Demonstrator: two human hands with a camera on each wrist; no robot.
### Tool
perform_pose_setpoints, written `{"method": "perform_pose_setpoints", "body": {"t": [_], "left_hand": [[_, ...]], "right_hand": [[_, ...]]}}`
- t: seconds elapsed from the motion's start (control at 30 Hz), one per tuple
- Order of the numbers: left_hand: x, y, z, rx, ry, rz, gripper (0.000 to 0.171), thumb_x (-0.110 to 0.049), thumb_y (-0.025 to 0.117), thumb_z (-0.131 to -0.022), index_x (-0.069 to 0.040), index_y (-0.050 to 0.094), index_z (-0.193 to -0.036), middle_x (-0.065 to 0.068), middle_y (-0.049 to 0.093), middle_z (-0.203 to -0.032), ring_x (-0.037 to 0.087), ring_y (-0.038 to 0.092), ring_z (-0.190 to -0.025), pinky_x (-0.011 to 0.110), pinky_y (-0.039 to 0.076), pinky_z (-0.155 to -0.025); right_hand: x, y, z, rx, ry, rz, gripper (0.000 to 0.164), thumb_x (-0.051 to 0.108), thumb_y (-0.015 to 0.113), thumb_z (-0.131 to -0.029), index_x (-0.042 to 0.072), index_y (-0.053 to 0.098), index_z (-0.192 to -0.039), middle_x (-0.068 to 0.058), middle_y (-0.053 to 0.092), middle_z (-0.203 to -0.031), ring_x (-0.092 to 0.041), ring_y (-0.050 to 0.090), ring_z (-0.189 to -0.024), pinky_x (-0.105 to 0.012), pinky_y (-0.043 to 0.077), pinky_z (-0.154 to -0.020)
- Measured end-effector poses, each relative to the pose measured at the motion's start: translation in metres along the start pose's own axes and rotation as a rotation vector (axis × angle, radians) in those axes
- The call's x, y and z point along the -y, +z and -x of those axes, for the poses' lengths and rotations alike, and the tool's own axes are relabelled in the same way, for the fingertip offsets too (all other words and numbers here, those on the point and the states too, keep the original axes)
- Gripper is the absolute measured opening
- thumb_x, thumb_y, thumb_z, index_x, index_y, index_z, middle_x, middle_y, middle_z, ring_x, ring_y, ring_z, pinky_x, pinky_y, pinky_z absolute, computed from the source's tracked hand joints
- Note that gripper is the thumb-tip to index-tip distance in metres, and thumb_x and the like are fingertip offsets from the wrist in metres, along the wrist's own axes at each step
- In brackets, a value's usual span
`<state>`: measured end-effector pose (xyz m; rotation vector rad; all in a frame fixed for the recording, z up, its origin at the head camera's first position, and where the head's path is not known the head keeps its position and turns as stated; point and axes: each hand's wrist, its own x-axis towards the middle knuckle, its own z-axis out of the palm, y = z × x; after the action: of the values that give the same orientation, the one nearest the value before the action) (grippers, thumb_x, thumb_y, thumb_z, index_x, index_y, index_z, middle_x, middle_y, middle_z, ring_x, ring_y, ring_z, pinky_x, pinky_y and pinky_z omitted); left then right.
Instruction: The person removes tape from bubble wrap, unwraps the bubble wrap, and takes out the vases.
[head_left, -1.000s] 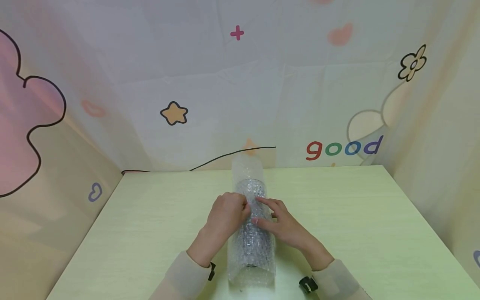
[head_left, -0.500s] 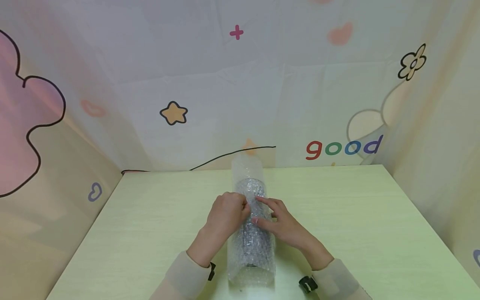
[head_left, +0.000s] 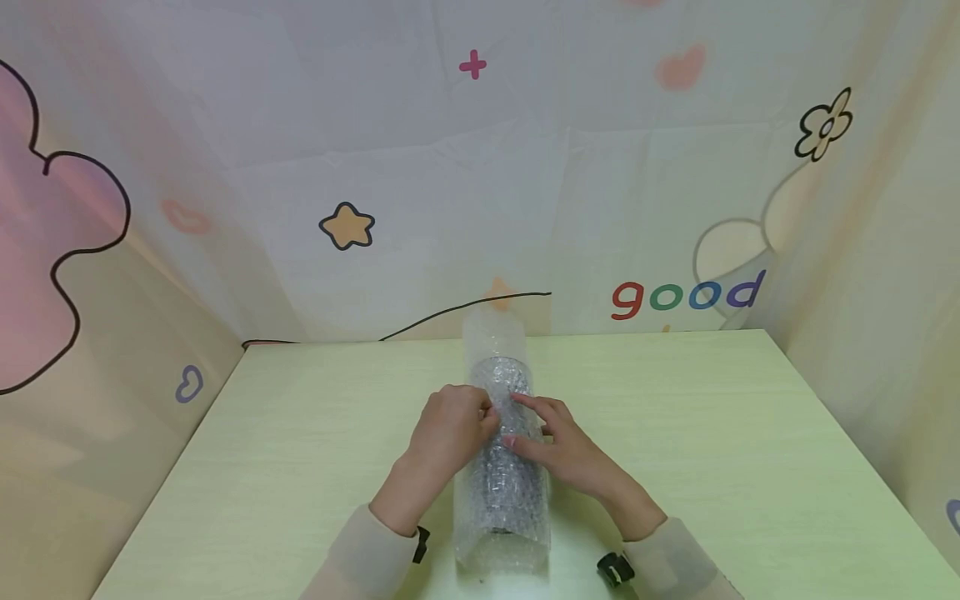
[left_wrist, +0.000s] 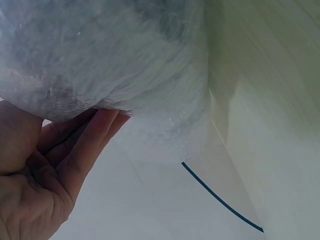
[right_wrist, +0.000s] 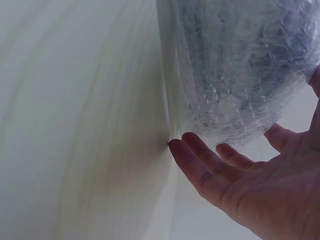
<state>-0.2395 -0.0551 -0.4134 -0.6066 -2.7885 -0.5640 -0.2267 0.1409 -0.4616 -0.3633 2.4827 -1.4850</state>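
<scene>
Clear bubble wrap (head_left: pixel 495 335) around greyish cyl. obj. (head_left: pixel 513 500), lying lengthwise mid-table, wrap extending past obj. both ends. L hand (head_left: pixel 450 425): fingers curled, pinching wrap at its L side. R hand (head_left: pixel 570 450): loosely spread, not gripping, thumb + fingertips touching wrap's R side/top. Pale table (head_left: pixel 675 417) under; light sleeves (head_left: pixel 675 558); printed backdrop (head_left: pixel 450 167) w/ "good" behind.

Against the earlier frames, the left hand (head_left: pixel 448 423) sits slightly farther left along the bubble wrap (head_left: pixel 504 492), its sleeve (head_left: pixel 363 552) and black wristband (head_left: pixel 422 545) shifted likewise. Its thumb (head_left: pixel 489 423) and forefinger (head_left: pixel 481 398), tightly bunched before, now look a little looser.
</scene>
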Motion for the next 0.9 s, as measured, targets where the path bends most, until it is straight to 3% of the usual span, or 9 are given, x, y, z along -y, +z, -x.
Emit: {"method": "perform_pose_setpoints", "body": {"t": [0.33, 0.6, 0.8, 0.9], "left_hand": [[0.0009, -0.0007, 0.003, -0.001, -0.01, 0.025, 0.009, -0.011, 0.074, -0.092, -0.008, 0.08, -0.086, 0.002, 0.074, -0.077, 0.006, 0.051, -0.056, 0.019, 0.044, -0.053], [0.0043, -0.0013, 0.0043, 0.008, -0.03, 0.098, 0.009, -0.012, 0.072, -0.093, -0.006, 0.078, -0.094, 0.005, 0.076, -0.082, 0.006, 0.049, -0.054, 0.019, 0.042, -0.05], [0.0067, -0.0021, 0.0058, 0.028, -0.054, 0.138, 0.011, -0.014, 0.071, -0.094, -0.007, 0.077, -0.101, 0.01, 0.079, -0.096, 0.017, 0.073, -0.073, 0.024, 0.054, -0.059], [0.0066, -0.0033, 0.0061, 0.037, -0.059, 0.145, 0.013, -0.015, 0.071, -0.095, -0.007, 0.077, -0.102, 0.009, 0.08, -0.102, 0.022, 0.078, -0.086, 0.029, 0.06, -0.066]], "right_hand": [[-0.0012, 0.0004, -0.0001, -0.006, -0.005, -0.002, 0.068, 0.046, 0.069, -0.098, 0.032, 0.041, -0.159, -0.013, 0.028, -0.164, -0.047, 0.044, -0.138, -0.063, 0.05, -0.103], [-0.0003, 0.0004, 0.0003, -0.011, 0.001, -0.002, 0.068, 0.046, 0.069, -0.098, 0.032, 0.042, -0.158, -0.014, 0.029, -0.163, -0.047, 0.044, -0.138, -0.062, 0.051, -0.103], [0.0005, 0.0007, 0.0013, -0.009, 0.002, -0.003, 0.067, 0.044, 0.069, -0.098, 0.032, 0.042, -0.158, -0.013, 0.029, -0.163, -0.046, 0.044, -0.137, -0.061, 0.05, -0.104], [0.0002, 0.0009, 0.001, -0.008, -0.001, -0.002, 0.067, 0.043, 0.069, -0.098, 0.033, 0.042, -0.158, -0.013, 0.029, -0.163, -0.046, 0.044, -0.137, -0.06, 0.051, -0.103]]}}
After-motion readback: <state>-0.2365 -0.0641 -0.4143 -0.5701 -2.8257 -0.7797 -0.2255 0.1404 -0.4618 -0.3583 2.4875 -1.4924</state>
